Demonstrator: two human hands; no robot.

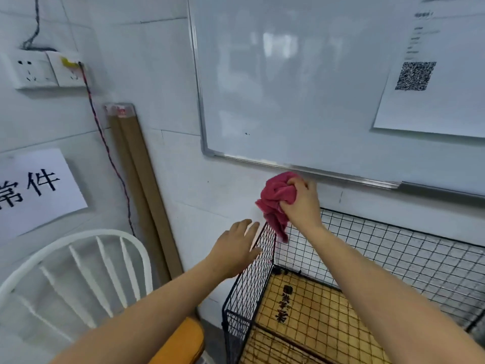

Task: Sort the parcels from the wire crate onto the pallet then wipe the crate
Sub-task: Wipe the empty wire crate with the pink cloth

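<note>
step: wiping stage, crate holds no parcels
right hand: clutches rag
left hand: flat, steadies side panel
next: rub rag along wires

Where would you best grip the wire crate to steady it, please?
Take the wire crate by its left panel's top wire, fingers hooked over from outside, where the left hand rests: the panel stands upright and its top edge is mostly bare.

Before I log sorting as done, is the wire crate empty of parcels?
Empty where visible: the wire crate holds only a bare mat floor; its near end is cropped.
</note>
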